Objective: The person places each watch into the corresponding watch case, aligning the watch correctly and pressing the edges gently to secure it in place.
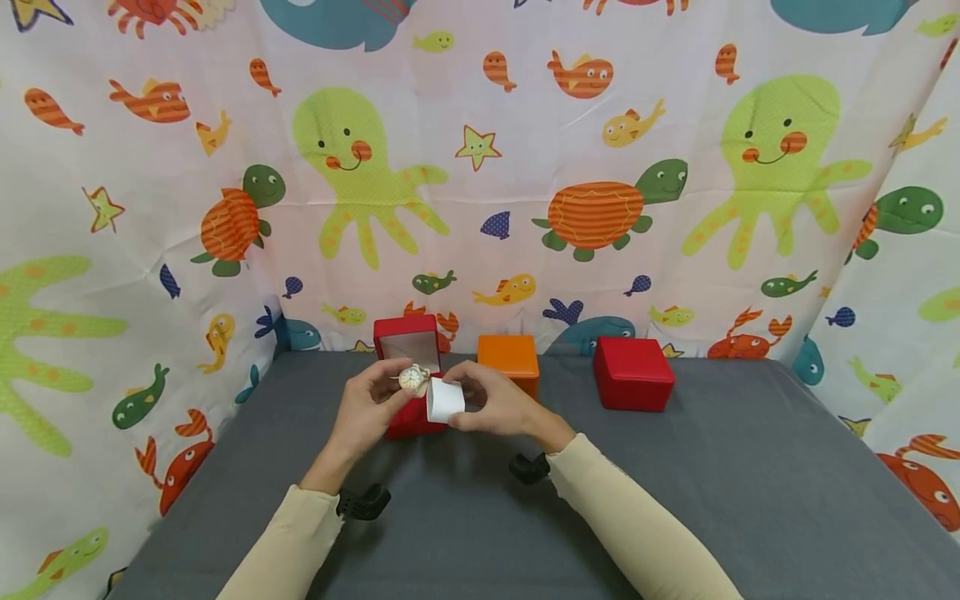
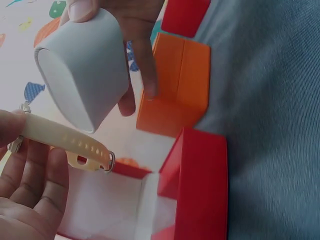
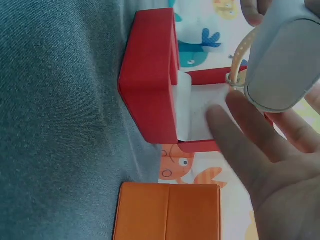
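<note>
My left hand [image 1: 365, 406] pinches a wristwatch [image 1: 412, 380] with a pale round dial. In the left wrist view its cream strap [image 2: 65, 136] hangs to the right, with a metal buckle at the loose end. My right hand [image 1: 501, 402] grips a white watch cushion [image 1: 446, 402] by its sides, close beside the watch. Behind and below both hands stands a red watch box [image 1: 406, 337] with its lid up and a pale lining. The right wrist view shows the cushion's flat oval end [image 3: 285, 65] facing the camera.
An orange box [image 1: 510, 357] stands shut just right of the open red box. Farther right is a second red box [image 1: 633, 375], also shut. All rest on a dark grey cloth [image 1: 720, 492], with a sea-animal patterned curtain [image 1: 465, 83] behind.
</note>
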The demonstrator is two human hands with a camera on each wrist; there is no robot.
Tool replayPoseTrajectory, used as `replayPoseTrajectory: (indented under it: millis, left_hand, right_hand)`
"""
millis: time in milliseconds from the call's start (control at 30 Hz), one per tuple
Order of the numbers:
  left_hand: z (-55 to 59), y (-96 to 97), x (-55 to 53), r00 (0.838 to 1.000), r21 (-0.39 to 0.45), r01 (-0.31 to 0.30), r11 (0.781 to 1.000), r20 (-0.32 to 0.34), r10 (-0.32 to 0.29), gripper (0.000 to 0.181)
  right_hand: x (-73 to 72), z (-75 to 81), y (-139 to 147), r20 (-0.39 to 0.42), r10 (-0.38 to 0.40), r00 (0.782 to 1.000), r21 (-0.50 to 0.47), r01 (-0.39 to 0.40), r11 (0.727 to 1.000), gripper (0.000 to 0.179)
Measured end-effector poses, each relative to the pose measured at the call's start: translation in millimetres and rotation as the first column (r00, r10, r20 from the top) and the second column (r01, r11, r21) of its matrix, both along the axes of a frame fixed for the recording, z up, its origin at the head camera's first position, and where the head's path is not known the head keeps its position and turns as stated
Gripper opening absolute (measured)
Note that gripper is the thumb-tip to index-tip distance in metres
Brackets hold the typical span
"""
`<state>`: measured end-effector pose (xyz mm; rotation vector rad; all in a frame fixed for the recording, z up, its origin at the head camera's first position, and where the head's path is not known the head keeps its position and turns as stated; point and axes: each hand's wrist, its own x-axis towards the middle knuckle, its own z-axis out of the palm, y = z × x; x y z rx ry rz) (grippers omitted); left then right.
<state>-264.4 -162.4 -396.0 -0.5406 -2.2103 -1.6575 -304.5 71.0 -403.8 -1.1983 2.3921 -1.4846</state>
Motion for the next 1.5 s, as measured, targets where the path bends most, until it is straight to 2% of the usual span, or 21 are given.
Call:
replayPoseTrajectory:
  millis: [167, 367, 600, 700, 733, 933, 1033, 1100, 1267, 1367, 1500]
  left_hand:
    - [-0.5, 8.4, -1.3, 0.998, 0.018, 0.060, 0.998, 0.004, -0.060, 0.039]
    - [1.4, 16.1, -1.1, 0.989, 0.012, 0.138, 0.990, 0.050, -0.138, 0.040]
    - [21.0, 26.1, 18.9, 0.977, -0.004, 0.201, 0.980, 0.076, -0.200, 0.039]
    - [22.1, 28.2, 21.3, 0.969, 0.018, 0.231, 0.973, 0.086, -0.231, 0.038]
    - [18.8, 27.9, 19.0, 0.968, 0.026, 0.234, 0.972, 0.090, -0.235, 0.038]
    - [-1.4, 24.9, 3.6, 0.962, 0.066, 0.234, 0.970, 0.126, -0.241, 0.039]
    - [-2.5, 25.8, 4.0, 0.960, 0.075, 0.246, 0.966, 0.116, -0.254, 0.042]
    - [0.6, 28.0, 7.3, 0.958, 0.079, 0.258, 0.963, 0.106, -0.265, 0.046]
    - [11.4, 35.8, 20.3, 0.969, 0.007, 0.241, 0.970, 0.061, -0.241, 0.055]
    - [5.8, 39.3, 19.0, 0.981, -0.054, 0.193, 0.980, 0.032, -0.191, 0.059]
    - [-6.8, 41.4, 12.1, 0.990, -0.092, 0.139, 0.986, -0.012, -0.141, 0.059]
  right_hand:
    - [1.2, 0.0, 9, 0.015, -0.008, 1.000, -0.014, 0.008, 1.000, 0.052]
    - [2.3, 3.2, 17, 0.053, 0.007, 0.999, -0.060, -0.004, 0.998, 0.052]
    - [20.8, 22.5, 21, 0.082, 0.025, 0.996, -0.079, -0.018, 0.997, 0.050]
    - [21.3, 22.1, 21, 0.088, 0.024, 0.996, -0.096, -0.015, 0.995, 0.048]
    - [18.6, 18.4, 22, 0.087, 0.018, 0.996, -0.098, -0.009, 0.995, 0.048]
    - [-0.3, -5.7, 24, 0.068, -0.022, 0.997, -0.098, 0.028, 0.995, 0.047]
    - [-1.0, -7.5, 24, 0.063, -0.048, 0.997, -0.102, 0.054, 0.993, 0.046]
    - [-0.3, -7.8, 23, 0.063, -0.066, 0.996, -0.103, 0.072, 0.992, 0.045]
    - [8.4, 0.7, 22, 0.062, -0.084, 0.995, -0.103, 0.090, 0.991, 0.043]
    - [19.0, 12.4, 21, 0.056, -0.096, 0.994, -0.094, 0.101, 0.990, 0.042]
    - [30.8, 25.4, 18, 0.047, -0.118, 0.992, -0.072, 0.122, 0.990, 0.042]
